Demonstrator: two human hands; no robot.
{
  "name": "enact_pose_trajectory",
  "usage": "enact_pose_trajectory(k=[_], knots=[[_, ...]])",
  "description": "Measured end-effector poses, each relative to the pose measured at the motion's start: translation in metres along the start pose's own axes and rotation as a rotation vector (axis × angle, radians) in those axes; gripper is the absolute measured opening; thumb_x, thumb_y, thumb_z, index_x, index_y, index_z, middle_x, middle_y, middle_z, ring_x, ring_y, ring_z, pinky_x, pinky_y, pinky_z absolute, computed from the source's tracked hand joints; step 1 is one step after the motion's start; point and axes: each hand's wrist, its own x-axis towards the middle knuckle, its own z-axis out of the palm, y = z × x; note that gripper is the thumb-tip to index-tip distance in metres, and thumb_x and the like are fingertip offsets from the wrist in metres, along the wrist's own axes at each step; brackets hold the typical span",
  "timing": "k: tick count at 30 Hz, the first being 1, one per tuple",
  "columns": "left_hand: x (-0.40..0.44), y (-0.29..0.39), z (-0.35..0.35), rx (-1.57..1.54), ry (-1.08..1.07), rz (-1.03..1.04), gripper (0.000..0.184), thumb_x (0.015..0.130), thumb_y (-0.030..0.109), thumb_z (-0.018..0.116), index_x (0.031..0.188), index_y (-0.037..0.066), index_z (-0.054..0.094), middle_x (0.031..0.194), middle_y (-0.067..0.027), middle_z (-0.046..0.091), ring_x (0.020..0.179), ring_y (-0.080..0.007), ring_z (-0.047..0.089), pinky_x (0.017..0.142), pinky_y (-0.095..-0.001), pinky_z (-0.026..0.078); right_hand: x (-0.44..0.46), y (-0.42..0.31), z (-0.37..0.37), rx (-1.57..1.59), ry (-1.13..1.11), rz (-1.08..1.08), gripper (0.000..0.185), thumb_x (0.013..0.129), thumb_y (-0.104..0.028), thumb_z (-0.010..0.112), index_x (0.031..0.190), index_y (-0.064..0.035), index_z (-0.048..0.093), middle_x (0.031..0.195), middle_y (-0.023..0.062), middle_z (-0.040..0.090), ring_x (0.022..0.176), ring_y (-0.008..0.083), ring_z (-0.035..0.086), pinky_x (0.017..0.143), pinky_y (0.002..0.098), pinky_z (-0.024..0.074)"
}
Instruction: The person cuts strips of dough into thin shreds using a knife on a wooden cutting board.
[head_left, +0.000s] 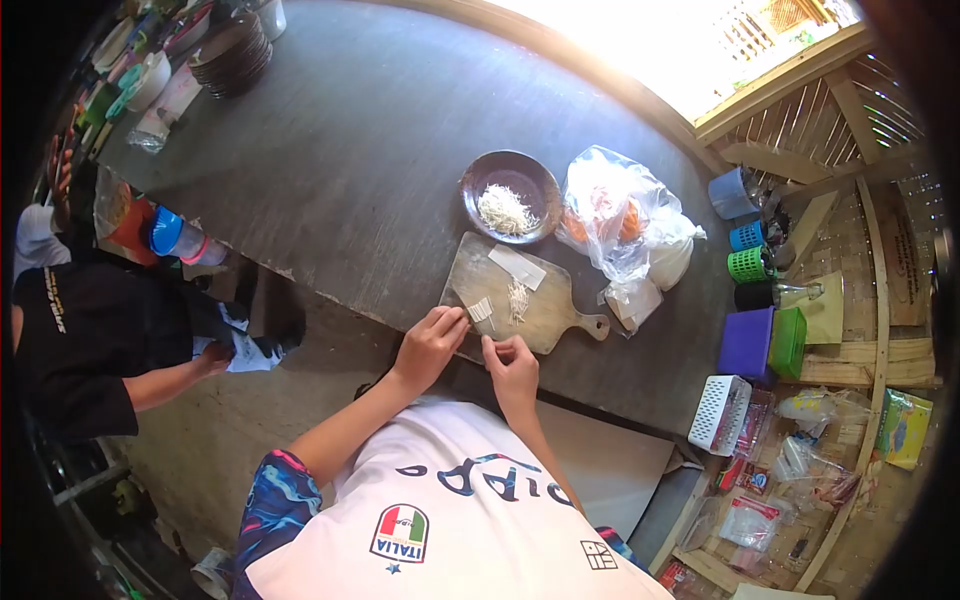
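Hands first: our right hand point(513, 370) is hovering at the near edge of the cutting board point(552, 305), fingers curled narrow; we cannot tell whether it is gripping anything. Our left hand point(432, 345) is also bending narrow, fingertips just beside the row of white strips point(481, 309) on the board's near-left part; we cannot confirm a hold. Loose shreds point(518, 300) are lying right of the row, and a flat white slab point(516, 267) is lying beyond.

Risk, our judgement: the strips are lying near the board's edge, so a careless nudge could be spilling them onto the tabletop point(350, 180). We are seeing no blade; if fingers are hiding one, a slip could be nicking the fingertips.

Containers: past the board, a brown bowl point(540, 183) is holding a heap of white shreds. Beside it, a clear plastic bag point(600, 168) is enclosing orange pieces. Far left, stacked bowls point(232, 58) are standing, contents unreadable.
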Motion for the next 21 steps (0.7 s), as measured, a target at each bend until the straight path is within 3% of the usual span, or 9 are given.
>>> enact_pose_trajectory(k=[4, 7, 17, 21], knots=[[0.000, -0.002, 0.000, -0.011, 0.009, -0.005, 0.017, 0.093, 0.006, 0.081, 0.109, -0.001, 0.079, 0.114, -0.0077, 0.072, 0.110, -0.0268, 0.071, 0.092, -0.0389, 0.062, -0.017, 0.015, -0.010, -0.034, 0.040, -0.027, 0.037, 0.100, -0.038, 0.082, 0.093, -0.0021, 0.074, 0.081, 0.0139, 0.079, 0.075, 0.0284, 0.079, 0.070, 0.0412, 0.0566], [-0.002, -0.001, 0.002, -0.014, 0.029, 0.004, 0.017, 0.093, 0.006, 0.081, 0.108, -0.001, 0.079, 0.114, -0.0078, 0.073, 0.110, -0.0272, 0.071, 0.092, -0.0395, 0.062, -0.034, 0.019, -0.034, 0.006, -0.017, 0.099, 0.038, 0.100, -0.038, 0.082, 0.091, -0.0023, 0.072, 0.079, 0.0126, 0.079, 0.074, 0.0271, 0.078, 0.069, 0.0399, 0.0561], [-0.001, 0.002, 0.001, 0.001, 0.021, 0.002, 0.016, 0.092, 0.005, 0.082, 0.106, -0.001, 0.079, 0.113, -0.0080, 0.074, 0.109, -0.0263, 0.072, 0.091, -0.0390, 0.063, -0.001, 0.006, -0.002, -0.010, -0.002, -0.025, 0.038, 0.099, -0.041, 0.082, 0.094, -0.0035, 0.076, 0.078, 0.0137, 0.079, 0.073, 0.0284, 0.078, 0.072, 0.0411, 0.0571], [-0.001, 0.000, 0.002, -0.002, 0.044, 0.000, 0.016, 0.092, 0.005, 0.082, 0.106, -0.001, 0.079, 0.113, -0.0078, 0.074, 0.109, -0.0262, 0.072, 0.091, -0.0391, 0.063, -0.026, 0.024, -0.023, 0.057, -0.001, 0.025, 0.035, 0.099, -0.033, 0.084, 0.089, -0.0013, 0.072, 0.075, 0.0112, 0.078, 0.068, 0.0192, 0.076, 0.067, 0.0346, 0.0556]])
